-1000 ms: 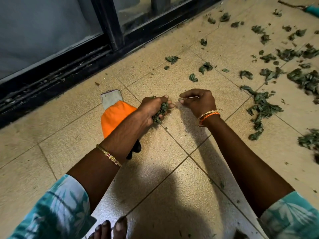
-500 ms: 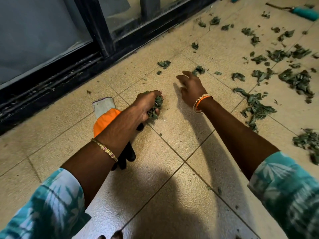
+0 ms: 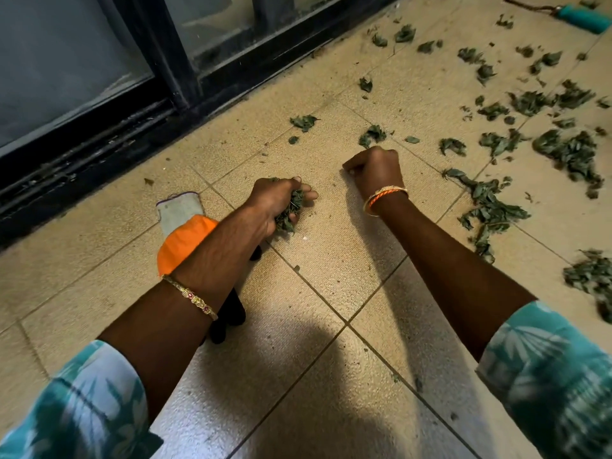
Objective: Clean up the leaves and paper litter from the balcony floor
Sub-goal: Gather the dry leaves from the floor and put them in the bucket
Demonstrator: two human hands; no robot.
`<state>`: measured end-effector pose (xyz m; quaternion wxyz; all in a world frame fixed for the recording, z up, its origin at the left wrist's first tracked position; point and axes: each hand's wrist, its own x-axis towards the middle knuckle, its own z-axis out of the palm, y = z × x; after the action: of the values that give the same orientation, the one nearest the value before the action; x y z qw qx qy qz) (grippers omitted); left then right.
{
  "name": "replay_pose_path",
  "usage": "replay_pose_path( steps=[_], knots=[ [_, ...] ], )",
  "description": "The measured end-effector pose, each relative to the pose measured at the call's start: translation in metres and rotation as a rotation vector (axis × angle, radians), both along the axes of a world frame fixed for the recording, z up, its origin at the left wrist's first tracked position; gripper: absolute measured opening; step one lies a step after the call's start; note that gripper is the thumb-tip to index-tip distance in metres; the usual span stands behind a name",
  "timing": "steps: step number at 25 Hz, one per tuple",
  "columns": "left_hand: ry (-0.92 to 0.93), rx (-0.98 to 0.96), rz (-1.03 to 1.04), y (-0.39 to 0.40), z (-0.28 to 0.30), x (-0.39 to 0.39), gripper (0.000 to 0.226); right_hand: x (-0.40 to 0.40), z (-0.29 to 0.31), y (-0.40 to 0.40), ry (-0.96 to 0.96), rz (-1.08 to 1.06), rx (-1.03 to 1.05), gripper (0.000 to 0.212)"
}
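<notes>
On the tiled balcony floor (image 3: 331, 276), the left hand (image 3: 278, 203) grips a wad of leaves (image 3: 291, 210), while the right hand (image 3: 374, 170), fingers curled with any contents hidden, sits just short of the nearest leaf clump (image 3: 372, 134) ahead.

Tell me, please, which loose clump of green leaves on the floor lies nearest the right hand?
The small green leaf clump just beyond the right hand's knuckles; the other clumps lie farther off.

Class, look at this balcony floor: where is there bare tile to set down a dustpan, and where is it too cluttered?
Bare tile lies between the two forearms, below the left hand gripping its bunch of leaves, and towards the bottom edge. The orange glove borders it on the left. It is crowded on the right, where the scattered leaves lie thick.
</notes>
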<state>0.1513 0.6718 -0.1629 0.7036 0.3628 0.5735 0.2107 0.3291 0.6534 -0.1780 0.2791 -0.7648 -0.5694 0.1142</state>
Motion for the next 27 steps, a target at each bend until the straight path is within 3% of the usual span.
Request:
replay_pose_path(
  steps=[3, 4, 9, 11, 14, 17, 19, 22, 27],
  knots=[
    [-0.036, -0.008, -0.065, 0.002, 0.001, 0.006, 0.017, 0.001, 0.021, -0.013, 0.657, -0.143, 0.006, 0.015],
    [-0.059, -0.019, -0.095, 0.002, 0.003, 0.008, 0.017, -0.001, 0.027, -0.019, 0.785, -0.132, -0.014, 0.015],
    [-0.129, -0.018, -0.232, -0.004, 0.009, 0.025, 0.028, -0.017, 0.041, -0.031, 1.043, -0.118, -0.122, 0.024],
    [-0.071, 0.023, -0.205, -0.001, 0.007, 0.027, 0.024, -0.015, 0.037, -0.022, 0.892, -0.094, -0.119, 0.017],
    [-0.034, 0.039, -0.104, 0.009, 0.004, 0.02, 0.02, 0.005, 0.03, 0.001, 0.325, -0.075, -0.026, 0.017],
    [-0.019, 0.025, -0.056, 0.018, -0.002, 0.013, 0.018, 0.029, 0.011, 0.025, -0.103, 0.059, -0.22, 0.052],
    [0.012, 0.035, -0.027, 0.021, -0.004, 0.014, 0.018, 0.035, -0.003, 0.036, -0.188, 0.136, -0.272, 0.05],
    [0.019, 0.067, 0.053, 0.025, -0.001, 0.016, 0.02, 0.036, -0.017, 0.042, -0.232, 0.175, -0.106, 0.016],
    [0.051, 0.07, 0.113, 0.03, 0.003, 0.019, 0.022, 0.039, -0.018, 0.039, -0.367, 0.091, 0.022, 0.026]
  ],
)
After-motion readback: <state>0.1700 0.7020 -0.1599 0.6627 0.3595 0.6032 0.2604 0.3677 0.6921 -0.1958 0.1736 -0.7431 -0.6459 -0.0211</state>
